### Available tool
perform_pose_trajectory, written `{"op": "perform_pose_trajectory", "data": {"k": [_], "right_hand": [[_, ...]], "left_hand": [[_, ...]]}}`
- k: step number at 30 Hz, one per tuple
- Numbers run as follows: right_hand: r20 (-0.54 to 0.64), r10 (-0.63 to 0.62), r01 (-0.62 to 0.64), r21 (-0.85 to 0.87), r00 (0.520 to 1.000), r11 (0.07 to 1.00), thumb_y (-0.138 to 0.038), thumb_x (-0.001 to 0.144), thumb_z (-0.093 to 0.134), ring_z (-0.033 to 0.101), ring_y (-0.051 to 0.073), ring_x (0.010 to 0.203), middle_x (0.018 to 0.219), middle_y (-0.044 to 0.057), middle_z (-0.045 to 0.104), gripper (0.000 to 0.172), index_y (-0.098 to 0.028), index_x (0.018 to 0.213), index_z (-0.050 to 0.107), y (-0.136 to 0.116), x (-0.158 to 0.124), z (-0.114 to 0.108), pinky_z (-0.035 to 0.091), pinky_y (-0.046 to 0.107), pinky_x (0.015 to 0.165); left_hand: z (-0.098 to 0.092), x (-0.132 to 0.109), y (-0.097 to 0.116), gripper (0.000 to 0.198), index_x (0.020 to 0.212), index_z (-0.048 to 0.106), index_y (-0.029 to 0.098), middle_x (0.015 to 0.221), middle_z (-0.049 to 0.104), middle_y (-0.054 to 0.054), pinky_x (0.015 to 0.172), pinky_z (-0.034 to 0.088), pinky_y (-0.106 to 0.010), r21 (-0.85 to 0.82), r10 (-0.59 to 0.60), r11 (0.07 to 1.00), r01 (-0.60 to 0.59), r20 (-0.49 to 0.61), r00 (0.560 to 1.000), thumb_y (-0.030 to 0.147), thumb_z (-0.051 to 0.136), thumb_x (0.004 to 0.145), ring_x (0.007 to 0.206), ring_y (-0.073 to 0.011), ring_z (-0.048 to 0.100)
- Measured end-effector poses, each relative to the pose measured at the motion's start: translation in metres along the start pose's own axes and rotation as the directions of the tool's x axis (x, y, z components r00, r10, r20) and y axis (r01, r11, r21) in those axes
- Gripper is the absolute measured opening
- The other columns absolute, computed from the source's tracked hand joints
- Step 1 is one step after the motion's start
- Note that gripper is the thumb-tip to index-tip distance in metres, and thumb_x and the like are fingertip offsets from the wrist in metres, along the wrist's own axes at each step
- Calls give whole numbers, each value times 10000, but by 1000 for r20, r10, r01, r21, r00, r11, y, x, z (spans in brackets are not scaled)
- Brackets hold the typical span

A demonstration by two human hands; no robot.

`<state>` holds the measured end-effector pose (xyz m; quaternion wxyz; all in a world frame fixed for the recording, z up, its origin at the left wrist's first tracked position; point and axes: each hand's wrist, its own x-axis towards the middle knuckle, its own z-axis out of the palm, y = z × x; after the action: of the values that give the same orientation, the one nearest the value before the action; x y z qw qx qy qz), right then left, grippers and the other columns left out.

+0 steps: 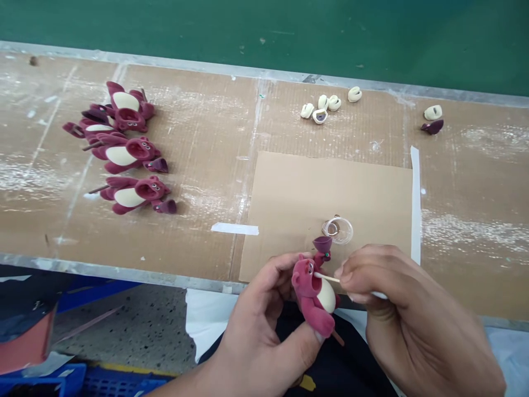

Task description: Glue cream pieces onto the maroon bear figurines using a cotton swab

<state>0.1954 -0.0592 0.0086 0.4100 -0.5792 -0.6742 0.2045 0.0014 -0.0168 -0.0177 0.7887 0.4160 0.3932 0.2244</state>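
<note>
My left hand (pixel 268 325) is closed around a pink bear figure (pixel 308 281) with a cream belly, tilted at the table's front edge. One of its raised arms ends in a dark purple cup-shaped piece (pixel 322 243). Pinched in my right hand (pixel 397 298) is a thin pale stick (pixel 326 277), its tip at the bear's open mouth, near the eyes. Just beyond the figure, a small clear plastic cup (pixel 344 230) stands on a flat cardboard sheet (pixel 330 182). A little dark liquid or residue seems to show at its left side.
Several similar bear figures (pixel 124 154) lie at the left of the cardboard-covered table. Several cream pieces (pixel 320 116) sit at the back, with another cream piece (pixel 433 112) and a dark purple piece (pixel 433 127) farther right. White tape (pixel 415 204) edges the sheet. A blue crate (pixel 115 383) is below left.
</note>
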Motion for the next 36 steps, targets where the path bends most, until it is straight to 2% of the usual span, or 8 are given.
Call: {"op": "perform_pose_trajectory", "data": {"k": [7, 10, 12, 14, 19, 23, 27, 36], "right_hand": [[-7, 65, -63, 184, 998, 981, 95, 940, 486, 674, 91, 916, 918, 4, 681, 297, -161, 993, 626, -7, -3, 6, 580, 190, 830], [-202, 179, -120, 272, 963, 955, 80, 959, 542, 698, 120, 942, 952, -2, 710, 316, -187, 1073, 666, -8, -9, 11, 597, 231, 869], [-392, 251, -179, 211, 885, 961, 36, 986, 598, 709, 155, 984, 977, 14, 723, 278, -203, 1090, 696, -5, -13, 11, 592, 277, 903], [-482, 246, -247, 63, 841, 967, -34, 1007, 659, 697, 183, 1007, 1013, 35, 714, 209, -215, 1086, 727, 3, -15, 8, 577, 316, 885], [-264, 144, -216, -267, 954, 939, -131, 1040, 707, 604, 103, 825, 983, 13, 589, 164, -254, 1105, 793, 31, -13, 0, 485, 251, 673], [-184, 135, -187, -302, 974, 935, -114, 1060, 657, 578, 84, 830, 981, 2, 546, 193, -252, 1099, 787, 40, -10, 5, 482, 220, 693], [-134, 196, -222, -219, 971, 950, -112, 1062, 655, 593, 63, 804, 971, -14, 571, 188, -251, 1083, 780, 42, -7, 9, 492, 183, 679], [-363, 258, -270, 19, 895, 963, -85, 1027, 702, 682, 128, 929, 1018, -6, 729, 166, -240, 1059, 751, 21, -15, 0, 566, 242, 808]], "left_hand": [[0, 1, 0, 452, 1326, 685, 298, 1204, 807, -52, 967, 621, -303, -14, 61, 998, -62, -30, 998, 250, 866, 915, 1077, -204, 767], [-1, 1, 3, 416, 1318, 725, 306, 1164, 819, -61, 908, 629, -288, -157, -28, 987, 32, 31, 999, 267, 868, 929, 1077, -217, 772], [-3, 0, 2, 389, 1305, 759, 303, 1104, 821, -62, 794, 622, -233, -298, -126, 942, 154, 113, 986, 321, 873, 934, 983, -198, 790], [-7, -1, 0, 409, 1300, 787, 285, 1119, 828, -80, 760, 601, -198, -411, -179, 880, 238, 177, 968, 396, 885, 919, 913, -175, 795], [-13, -4, -8, 394, 1146, 858, 164, 989, 853, -135, 718, 578, -205, -597, -178, 753, 277, 221, 959, 495, 798, 940, 733, -139, 729], [-12, -2, -6, 440, 915, 869, 114, 866, 843, -141, 689, 555, -235, -617, -256, 712, 336, 217, 942, 527, 724, 965, 648, -147, 706], [-8, 2, -2, 488, 859, 865, 85, 822, 822, -129, 701, 559, -247, -627, -332, 660, 414, 251, 909, 544, 720, 937, 646, -153, 708], [-1, 8, -4, 520, 920, 878, 77, 807, 801, -107, 692, 534, -247, -617, -396, 614, 492, 299, 868, 576, 736, 891, 635, -149, 695]]}}
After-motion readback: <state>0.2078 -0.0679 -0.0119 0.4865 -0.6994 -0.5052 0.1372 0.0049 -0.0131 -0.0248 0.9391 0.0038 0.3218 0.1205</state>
